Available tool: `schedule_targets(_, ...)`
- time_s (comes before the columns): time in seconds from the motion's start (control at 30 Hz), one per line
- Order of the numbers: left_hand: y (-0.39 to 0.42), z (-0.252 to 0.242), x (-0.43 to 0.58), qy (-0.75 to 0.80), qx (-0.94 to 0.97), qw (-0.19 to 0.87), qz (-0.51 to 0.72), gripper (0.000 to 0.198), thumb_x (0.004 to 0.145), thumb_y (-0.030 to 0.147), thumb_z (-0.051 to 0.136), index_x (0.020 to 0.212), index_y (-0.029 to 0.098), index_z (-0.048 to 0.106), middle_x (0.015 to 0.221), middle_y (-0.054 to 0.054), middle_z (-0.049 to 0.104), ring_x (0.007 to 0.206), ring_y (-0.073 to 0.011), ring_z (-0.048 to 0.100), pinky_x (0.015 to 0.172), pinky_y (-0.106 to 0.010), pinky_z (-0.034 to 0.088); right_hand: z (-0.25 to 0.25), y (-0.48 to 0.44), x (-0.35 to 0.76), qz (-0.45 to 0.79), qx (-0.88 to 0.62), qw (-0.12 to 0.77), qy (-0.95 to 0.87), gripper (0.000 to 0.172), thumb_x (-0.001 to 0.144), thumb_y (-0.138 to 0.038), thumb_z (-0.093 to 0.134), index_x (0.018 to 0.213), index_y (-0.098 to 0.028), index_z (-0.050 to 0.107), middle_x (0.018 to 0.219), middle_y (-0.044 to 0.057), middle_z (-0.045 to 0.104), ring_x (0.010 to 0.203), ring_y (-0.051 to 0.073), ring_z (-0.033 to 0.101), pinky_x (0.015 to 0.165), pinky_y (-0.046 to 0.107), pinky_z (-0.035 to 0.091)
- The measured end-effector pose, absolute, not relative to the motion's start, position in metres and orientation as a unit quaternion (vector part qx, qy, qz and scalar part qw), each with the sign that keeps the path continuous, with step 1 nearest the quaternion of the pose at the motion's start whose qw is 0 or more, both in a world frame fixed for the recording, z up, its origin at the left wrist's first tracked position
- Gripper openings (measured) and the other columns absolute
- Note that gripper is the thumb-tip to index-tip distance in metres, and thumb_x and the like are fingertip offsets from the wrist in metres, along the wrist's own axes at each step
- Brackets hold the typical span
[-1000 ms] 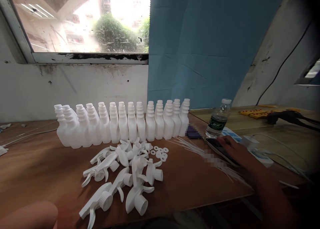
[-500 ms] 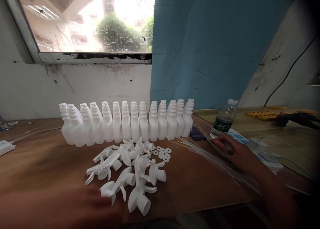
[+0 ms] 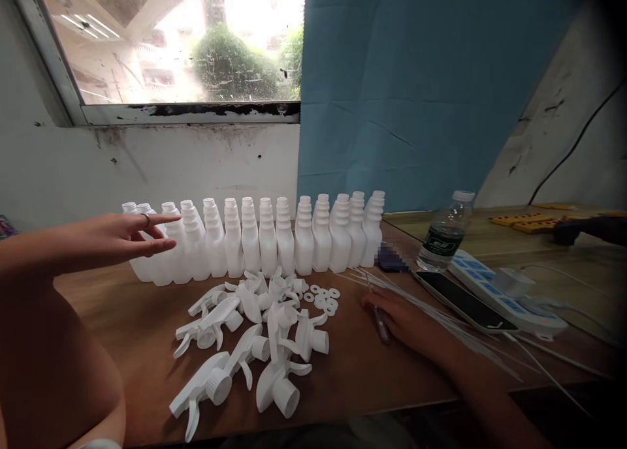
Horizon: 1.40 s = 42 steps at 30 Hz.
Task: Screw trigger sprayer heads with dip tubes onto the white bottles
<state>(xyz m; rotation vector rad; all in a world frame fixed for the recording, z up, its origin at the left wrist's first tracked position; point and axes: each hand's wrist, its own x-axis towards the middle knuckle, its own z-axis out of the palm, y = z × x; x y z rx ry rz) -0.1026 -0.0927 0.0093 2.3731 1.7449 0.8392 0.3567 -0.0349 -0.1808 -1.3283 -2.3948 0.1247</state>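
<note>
A row of white plastic bottles (image 3: 264,237) without caps stands along the back of the wooden table (image 3: 122,318). In front lies a heap of white trigger spray heads (image 3: 249,338) and several small white rings (image 3: 323,299). My left hand (image 3: 122,240) is raised at the left end of the row, fingers stretched toward the bottles, holding nothing. My right hand (image 3: 401,318) rests flat on the table beside a bundle of thin white tubes (image 3: 441,318), fingers spread, with a thin dark object lying along them.
A water bottle (image 3: 443,240), a black phone (image 3: 460,302) and a white power strip (image 3: 504,292) with cables lie to the right. Yellow parts (image 3: 519,222) sit at the far right. A window and a blue sheet stand behind the table.
My left hand rose from the lower left up to the left end of the bottle row. My right hand moved left off the phone to the table beside the tubes.
</note>
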Motion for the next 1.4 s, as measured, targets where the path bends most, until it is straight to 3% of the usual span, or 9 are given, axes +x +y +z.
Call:
schedule_targets(0.2, -0.077, 0.023, -0.113, 0.608, 0.775, 0.082, 0.153, 0.068, 0.094, 0.057, 0.037, 0.140, 0.007, 0.043, 0.100, -0.007, 0.072, 0.102, -0.0216, 0.061, 0.082, -0.025, 0.047, -0.187, -0.036, 0.358, 0.044, -0.469, 0.210, -0.857, 0.035, 0.088, -0.015, 0.037, 0.108, -0.023, 0.064, 0.110, 0.010, 0.062, 0.100, 0.025, 0.061, 0.086, 0.039, 0.052)
schedule_targets(0.37, -0.073, 0.033, -0.107, 0.606, 0.776, 0.172, 0.024, 0.069, 0.091, 0.054, 0.050, 0.149, 0.024, 0.030, 0.120, -0.005, 0.067, 0.102, -0.0208, 0.062, 0.082, -0.026, 0.049, -0.189, -0.037, 0.357, -0.005, -0.470, 0.236, -0.851, 0.038, 0.091, -0.018, 0.036, 0.117, -0.022, 0.064, 0.116, 0.011, 0.064, 0.107, 0.027, 0.062, 0.089, 0.040, 0.052)
schedule_targets(0.5, -0.071, 0.024, -0.083, 0.498, 0.841, 0.210, -0.026, 0.063, 0.089, 0.052, 0.055, 0.147, 0.035, 0.037, 0.120, -0.003, 0.068, 0.094, -0.0191, 0.065, 0.073, -0.023, 0.051, -0.177, -0.033, 0.352, -0.011, -0.454, 0.248, -0.855, 0.031, 0.094, -0.025, 0.039, 0.111, -0.022, 0.065, 0.111, 0.011, 0.066, 0.102, 0.026, 0.063, 0.089, 0.042, 0.051)
schedule_targets(0.6, -0.065, 0.003, -0.047, 0.404, 0.891, 0.201, -0.047, 0.055, 0.088, 0.051, 0.060, 0.140, 0.039, 0.047, 0.127, -0.003, 0.064, 0.095, -0.0203, 0.067, 0.076, -0.026, 0.052, -0.155, -0.026, 0.341, 0.019, -0.445, 0.206, -0.871, 0.031, 0.097, -0.028, 0.036, 0.102, -0.020, 0.066, 0.104, 0.011, 0.066, 0.099, 0.026, 0.061, 0.089, 0.043, 0.049)
schedule_targets(0.73, -0.056, -0.044, -0.001, 0.310, 0.941, 0.138, 0.008, 0.057, 0.091, 0.048, 0.057, 0.144, 0.038, 0.039, 0.142, -0.002, 0.051, 0.122, -0.0246, 0.053, 0.096, -0.033, 0.046, -0.127, -0.009, 0.318, 0.081, -0.422, 0.106, -0.897, 0.030, 0.097, -0.032, 0.041, 0.098, -0.020, 0.068, 0.098, 0.010, 0.067, 0.093, 0.026, 0.062, 0.081, 0.038, 0.049)
schedule_targets(0.83, -0.051, -0.081, 0.011, 0.308, 0.942, 0.121, 0.061, 0.059, 0.089, 0.048, 0.060, 0.142, 0.031, 0.043, 0.137, -0.007, 0.054, 0.123, -0.0273, 0.051, 0.100, -0.038, 0.042, -0.119, 0.008, 0.300, 0.116, -0.371, 0.076, -0.918, 0.025, 0.095, -0.032, 0.047, 0.103, -0.021, 0.067, 0.103, 0.008, 0.067, 0.095, 0.024, 0.062, 0.081, 0.035, 0.049)
schedule_targets(1.0, -0.044, -0.113, 0.004, 0.316, 0.924, 0.159, 0.143, 0.058, 0.084, 0.051, 0.065, 0.132, 0.022, 0.052, 0.125, -0.011, 0.057, 0.118, -0.0293, 0.050, 0.099, -0.041, 0.043, -0.128, 0.026, 0.279, 0.110, -0.260, 0.133, -0.950, 0.023, 0.095, -0.029, 0.049, 0.103, -0.018, 0.067, 0.101, 0.008, 0.067, 0.097, 0.022, 0.061, 0.085, 0.035, 0.047)
schedule_targets(1.13, -0.041, -0.118, -0.001, 0.296, 0.917, 0.198, 0.179, 0.038, 0.087, 0.047, 0.062, 0.112, 0.018, 0.064, 0.115, -0.012, 0.060, 0.112, -0.0271, 0.053, 0.096, -0.039, 0.044, -0.143, 0.030, 0.279, 0.093, -0.248, 0.169, -0.949, 0.026, 0.098, -0.026, 0.043, 0.097, -0.016, 0.067, 0.098, 0.010, 0.067, 0.096, 0.023, 0.059, 0.090, 0.040, 0.044)
schedule_targets(1.4, -0.052, -0.116, 0.006, 0.256, 0.835, 0.346, 0.342, 0.022, 0.089, 0.035, 0.063, 0.097, 0.015, 0.062, 0.103, -0.008, 0.061, 0.097, -0.0212, 0.059, 0.090, -0.033, 0.046, -0.149, 0.022, 0.276, 0.062, -0.186, 0.208, -0.958, 0.024, 0.092, -0.013, 0.047, 0.104, -0.017, 0.067, 0.120, 0.013, 0.061, 0.113, 0.023, 0.053, 0.096, 0.041, 0.043)
